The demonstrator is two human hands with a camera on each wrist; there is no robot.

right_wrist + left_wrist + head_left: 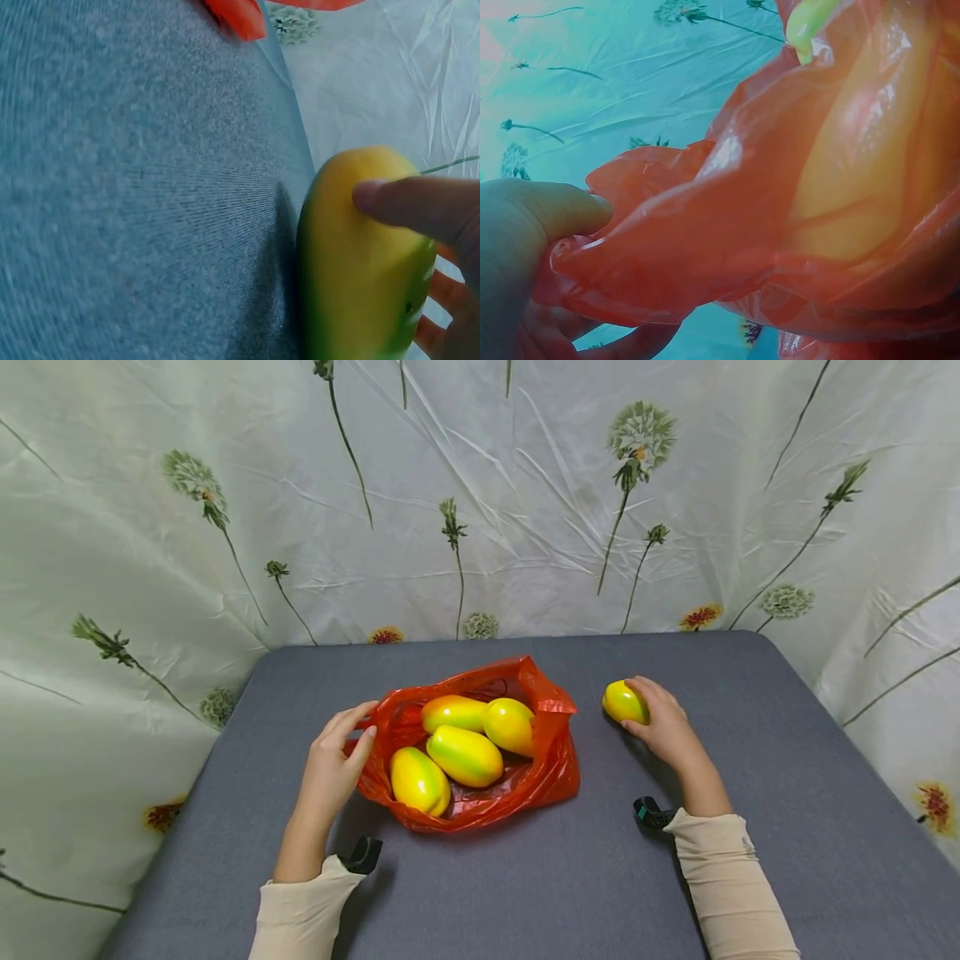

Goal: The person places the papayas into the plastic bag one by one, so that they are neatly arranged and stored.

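Observation:
A red plastic bag [558, 768] lies with its mouth facing up, and several yellow-green mangoes [465, 756] show inside it. My left hand [335, 760] pinches the bag's left edge. In the left wrist view, its thumb lies over the thin red plastic [675, 232] and its fingers pass beneath. To the right of the bag, my right hand [667, 724] grips another mango [621, 702] at the table surface. Seen from the right wrist, the thumb presses on the yellow side of this mango [360, 262], with the other fingers partly hidden behind it.
Everything lies on a grey cloth-covered table [510, 893]. Behind and beside it hangs a pale curtain [525, 527] printed with dandelions. Each wrist wears a black band, such as the right one [651, 812].

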